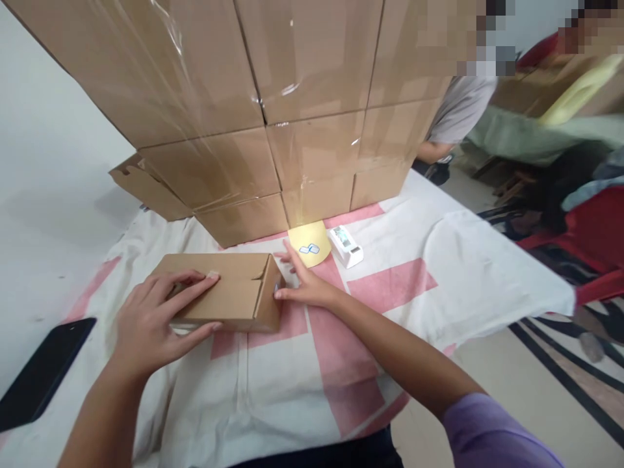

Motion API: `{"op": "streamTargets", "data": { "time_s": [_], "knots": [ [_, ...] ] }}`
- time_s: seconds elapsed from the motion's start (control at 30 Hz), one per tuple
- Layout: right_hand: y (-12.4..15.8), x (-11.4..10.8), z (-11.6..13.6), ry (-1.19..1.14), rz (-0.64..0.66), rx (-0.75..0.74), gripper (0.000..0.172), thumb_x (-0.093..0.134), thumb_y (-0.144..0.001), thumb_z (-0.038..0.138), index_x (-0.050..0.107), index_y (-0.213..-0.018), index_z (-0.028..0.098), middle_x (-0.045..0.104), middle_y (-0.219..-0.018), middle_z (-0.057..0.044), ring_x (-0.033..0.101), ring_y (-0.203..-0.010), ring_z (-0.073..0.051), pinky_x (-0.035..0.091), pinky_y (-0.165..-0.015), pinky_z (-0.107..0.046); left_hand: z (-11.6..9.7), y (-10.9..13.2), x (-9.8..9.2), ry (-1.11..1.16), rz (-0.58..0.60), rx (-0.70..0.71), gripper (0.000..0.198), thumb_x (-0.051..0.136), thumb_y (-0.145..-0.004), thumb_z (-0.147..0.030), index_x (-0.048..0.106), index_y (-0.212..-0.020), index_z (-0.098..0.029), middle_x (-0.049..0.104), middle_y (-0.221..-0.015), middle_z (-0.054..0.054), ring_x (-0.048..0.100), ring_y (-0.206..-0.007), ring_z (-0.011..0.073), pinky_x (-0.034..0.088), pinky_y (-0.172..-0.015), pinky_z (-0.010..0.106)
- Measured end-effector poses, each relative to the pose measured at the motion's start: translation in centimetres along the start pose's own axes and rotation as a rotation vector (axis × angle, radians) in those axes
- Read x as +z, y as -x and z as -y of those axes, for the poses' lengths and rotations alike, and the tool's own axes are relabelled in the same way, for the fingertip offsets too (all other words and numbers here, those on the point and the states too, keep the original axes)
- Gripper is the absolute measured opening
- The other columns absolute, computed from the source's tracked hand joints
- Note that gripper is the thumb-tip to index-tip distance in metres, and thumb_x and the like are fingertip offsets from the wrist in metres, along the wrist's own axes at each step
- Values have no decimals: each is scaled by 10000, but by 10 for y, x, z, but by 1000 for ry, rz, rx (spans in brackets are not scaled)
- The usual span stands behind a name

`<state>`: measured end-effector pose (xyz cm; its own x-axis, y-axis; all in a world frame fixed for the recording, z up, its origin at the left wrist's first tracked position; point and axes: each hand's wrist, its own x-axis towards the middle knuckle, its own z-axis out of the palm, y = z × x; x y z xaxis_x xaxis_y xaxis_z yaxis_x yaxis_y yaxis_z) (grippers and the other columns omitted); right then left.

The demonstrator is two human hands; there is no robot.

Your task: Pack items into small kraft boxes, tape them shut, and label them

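Note:
A closed brown cardboard box (234, 270) lies on the cloth in front of me. My left hand (163, 309) rests on its lid with the fingers stretched out, and the thumb points along the front edge. A small pale spot shows by the index fingertip; I cannot make out what it is. At the box's right end is my right hand (302, 283), fingers spread, thumb at the side panel near a small blue-white mark. Just beyond that hand lie a yellow paper (319, 237) with a blue drawing and a small white device with a screen (347, 247).
Large taped cartons (316, 149) are stacked across the back of the table. An open-flapped box (151, 188) leans at their left. A black phone (43, 370) lies at the left edge. Beyond the stack is another person's arm (433, 151); a red chair (595, 247) stands right.

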<state>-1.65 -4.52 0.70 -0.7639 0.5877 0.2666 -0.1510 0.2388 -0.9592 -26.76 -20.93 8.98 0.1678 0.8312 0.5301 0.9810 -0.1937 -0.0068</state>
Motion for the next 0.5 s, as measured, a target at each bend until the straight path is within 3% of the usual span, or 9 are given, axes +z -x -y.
{"op": "streamTargets", "data": {
  "time_s": [0.07, 0.13, 0.2, 0.33, 0.5],
  "knots": [
    [-4, -5, 0, -54, 149, 19, 809, 843, -746, 401, 468, -1446, 251, 565, -1365, -93, 507, -1281, -243, 408, -1055, -360, 6, 2, 1, 46, -5, 20, 618, 635, -848, -628, 507, -1429, -460, 637, -1215, 54, 615, -1029, 336, 470, -895, 513],
    [-5, -4, 2, -53, 174, 42, 601, 867, -716, 415, 615, -1226, 224, 638, -1142, -44, 591, -1075, -220, 461, -935, -328, 12, 4, 1, 94, 0, 31, 597, 621, -837, -677, 547, -1391, -465, 643, -1208, 42, 617, -1033, 337, 473, -889, 515],
    [-5, 0, 5, -26, 159, 58, 498, 900, -667, 404, 642, -1047, 211, 634, -1006, -2, 598, -940, -193, 469, -833, -300, 17, 5, -1, 126, 25, 28, 554, 641, -834, -649, 596, -1348, -446, 650, -1208, 36, 619, -1052, 325, 474, -905, 499],
    [-2, 4, 12, -15, 166, 65, 436, 899, -677, 370, 649, -996, 209, 659, -1007, 0, 614, -959, -194, 473, -839, -299, 21, 6, -4, 132, 57, 78, 536, 709, -792, -529, 659, -1304, -376, 662, -1237, 65, 622, -1086, 296, 474, -937, 447],
    [-3, 1, 11, 18, 172, 70, 382, 868, -712, 360, 689, -1006, 196, 700, -1023, -28, 642, -987, -226, 497, -881, -340, 19, 5, -6, 120, 60, 81, 578, 705, -764, -564, 670, -1303, -358, 680, -1240, 82, 630, -1089, 294, 479, -935, 439]
  ]
}}
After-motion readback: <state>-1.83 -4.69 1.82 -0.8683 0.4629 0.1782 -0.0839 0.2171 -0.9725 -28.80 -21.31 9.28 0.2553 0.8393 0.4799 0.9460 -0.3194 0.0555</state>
